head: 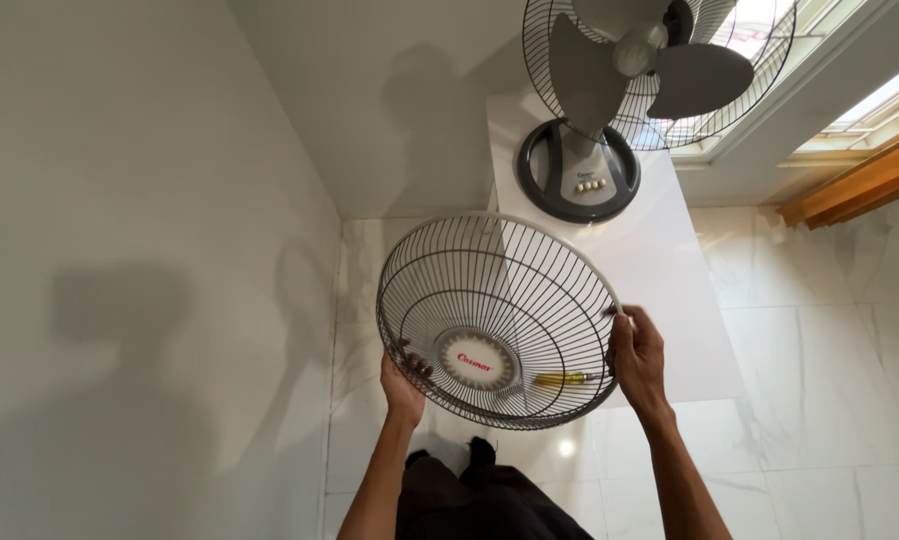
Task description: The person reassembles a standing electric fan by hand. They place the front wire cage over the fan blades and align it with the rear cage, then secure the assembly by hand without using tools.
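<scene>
Hands grip the detached wire fan guard by its rim, left hand and right hand both curled shut on it above the white table, likely needing alignment with the bare-bladed desk fan beyond, by white walls and marble floor.

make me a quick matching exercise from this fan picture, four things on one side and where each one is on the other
Things:
1. front fan guard
2. desk fan
3. yellow-handled screwdriver
4. left hand

Places:
A. lying on the white table, seen through the wires
B. standing at the table's far end, blades bare
C. held in both hands above the floor
D. gripping the guard's lower left rim

The right hand holds the opposite rim.

Pairs: 1-C, 2-B, 3-A, 4-D
</scene>
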